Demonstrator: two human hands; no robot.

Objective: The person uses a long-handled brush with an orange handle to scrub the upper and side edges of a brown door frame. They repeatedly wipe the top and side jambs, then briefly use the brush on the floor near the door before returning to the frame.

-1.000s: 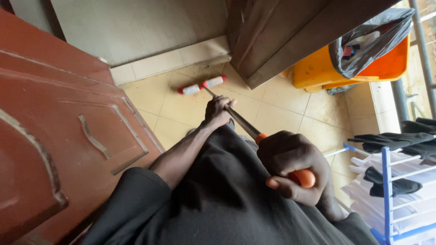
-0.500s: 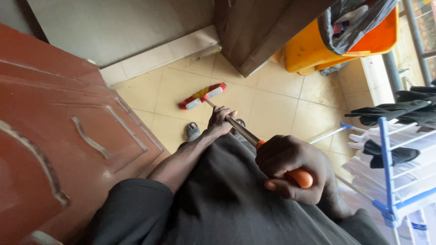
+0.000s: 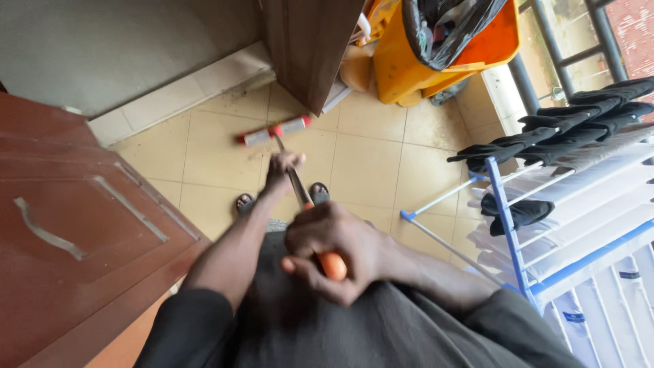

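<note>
Right hand (image 3: 334,252) closed around the orange grip of a broom (image 3: 298,182); left hand (image 3: 283,167) clasps the shaft farther down. Broom head, red and white, rests on the tiled floor (image 3: 368,157) beyond two sandalled feet, partly hidden. Left: brown door (image 3: 75,225). Right: blue drying rack (image 3: 538,204), cut off. Far: orange bin (image 3: 436,61) lined with a black bag.

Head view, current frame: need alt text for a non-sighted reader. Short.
Seen from above, a person grips a broom's metal handle with both hands, the right hand on the orange end grip, the left hand lower down. The red and white broom head rests on the beige tiled floor. A brown wooden door stands left; a blue drying rack and orange bin right.
</note>
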